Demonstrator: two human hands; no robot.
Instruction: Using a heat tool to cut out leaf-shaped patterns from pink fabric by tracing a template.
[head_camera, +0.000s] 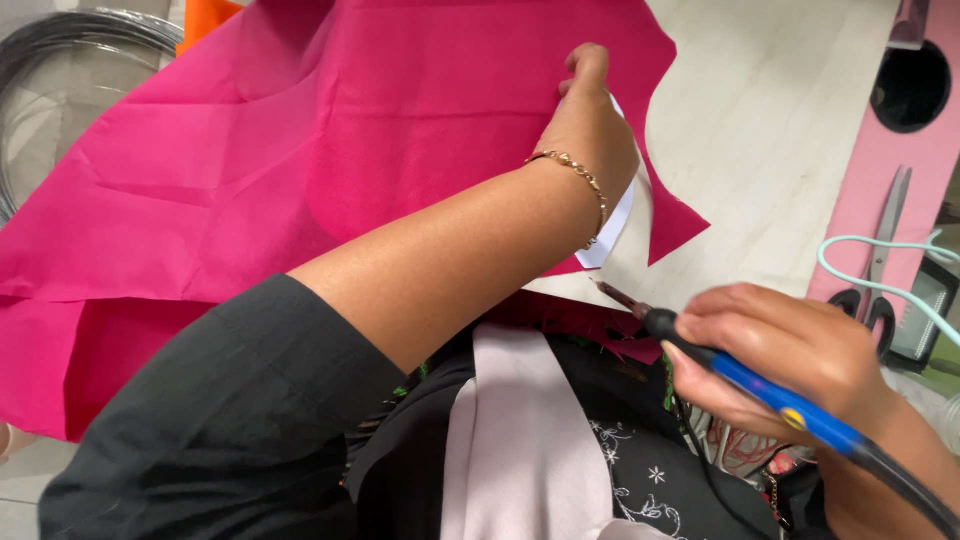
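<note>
The left hand (590, 125) lies flat, fingers extended, pressing the pink fabric (300, 170) and a white paper pattern (615, 225) onto the pale wooden board (780, 120). The fabric covers the board's left portion; its cut edge runs near the board's centre. The right hand (790, 360) is closed around a blue-handled soldering iron (740, 380), tip just beside the board's near edge. Scissors (885, 260) lie on a pink sheet (880, 170) at the right edge.

No packages, labels, signs or screens can be made out.
</note>
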